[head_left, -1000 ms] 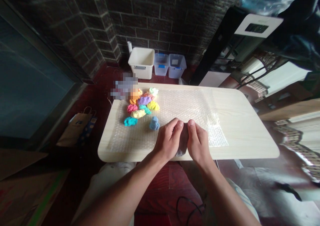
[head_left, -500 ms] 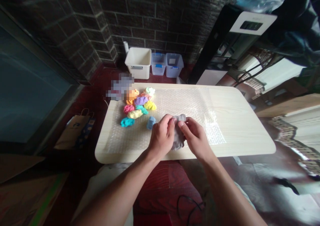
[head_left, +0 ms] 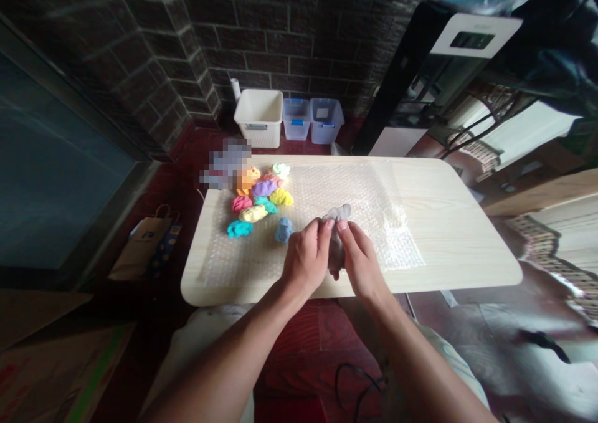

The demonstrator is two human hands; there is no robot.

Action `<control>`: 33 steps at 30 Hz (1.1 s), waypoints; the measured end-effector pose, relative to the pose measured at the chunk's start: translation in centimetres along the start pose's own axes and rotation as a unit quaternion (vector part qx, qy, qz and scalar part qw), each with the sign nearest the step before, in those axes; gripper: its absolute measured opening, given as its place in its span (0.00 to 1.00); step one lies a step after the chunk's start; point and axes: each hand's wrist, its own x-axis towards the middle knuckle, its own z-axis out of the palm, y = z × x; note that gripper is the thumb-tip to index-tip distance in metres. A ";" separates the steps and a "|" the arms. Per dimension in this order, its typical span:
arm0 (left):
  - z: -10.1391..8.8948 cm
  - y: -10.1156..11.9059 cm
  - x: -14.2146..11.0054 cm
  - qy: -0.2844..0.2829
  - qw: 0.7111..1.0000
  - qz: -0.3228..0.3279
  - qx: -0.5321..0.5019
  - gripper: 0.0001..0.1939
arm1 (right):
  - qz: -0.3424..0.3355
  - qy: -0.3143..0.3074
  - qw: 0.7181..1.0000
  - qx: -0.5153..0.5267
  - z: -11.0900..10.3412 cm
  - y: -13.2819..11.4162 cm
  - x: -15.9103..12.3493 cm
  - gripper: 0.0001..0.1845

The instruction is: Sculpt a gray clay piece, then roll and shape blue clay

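Note:
Both hands hold a soft, pliable grey piece (head_left: pixel 335 255) just above the table's near side. My left hand (head_left: pixel 307 248) is closed on its left side and my right hand (head_left: pixel 359 248) on its right. The thumbs sit close together near the middle. A lighter grey folded end (head_left: pixel 339 212) sticks out beyond the thumbs, and a small tip hangs below. Whether it is cloth or modelling clay I cannot tell. Left of my left hand lies a greyish-blue soft lump (head_left: pixel 283 230). Farther left are several bright crumpled lumps, among them a teal one (head_left: pixel 240 228) and a pale yellow one (head_left: pixel 253 213).
Bubble wrap (head_left: pixel 346 186) covers the middle of the pale wooden table (head_left: pixel 453 223). Behind the table stand a white bin (head_left: pixel 259 133) and two clear tubs (head_left: pixel 326 130). A water dispenser (head_left: pixel 406 105) stands at back right, paper bags (head_left: pixel 144 245) on the floor left.
The grey piece was stretched between the hands, then bunched, with a folded end showing beyond the thumbs. My right hand has turned and drawn back near my left. The view shifted slightly.

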 end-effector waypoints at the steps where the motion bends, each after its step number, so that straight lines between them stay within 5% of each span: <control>1: 0.2 0.1 0.0 0.012 1.000 0.007 0.019 0.18 | 0.000 0.018 1.000 -0.007 0.3 0.2 -0.1 0.25; 7: 0.9 0.6 0.1 0.059 0.997 -0.015 0.043 0.17 | -0.111 0.102 0.984 -0.099 0.8 0.4 -0.1 0.24; 12: 0.6 0.1 0.2 0.073 0.996 -0.038 -0.029 0.24 | -0.050 0.037 0.998 -0.023 0.5 0.0 -0.5 0.24; 18: 0.2 -0.4 0.6 0.125 0.987 -0.063 -0.079 0.25 | -0.064 -0.038 0.984 -0.159 0.9 1.1 -1.0 0.33; 22: 0.0 -0.2 1.0 0.111 0.989 -0.077 -0.065 0.27 | -0.105 -0.046 0.982 -0.149 1.3 1.4 -1.1 0.33; 27: -0.3 0.2 1.2 0.091 0.989 -0.103 -0.050 0.29 | -0.070 -0.067 0.990 -0.107 0.8 1.0 -1.0 0.32; 33: 0.1 0.5 0.5 0.049 0.999 -0.006 0.012 0.24 | -0.028 -0.031 0.999 -0.018 0.3 0.0 -0.7 0.29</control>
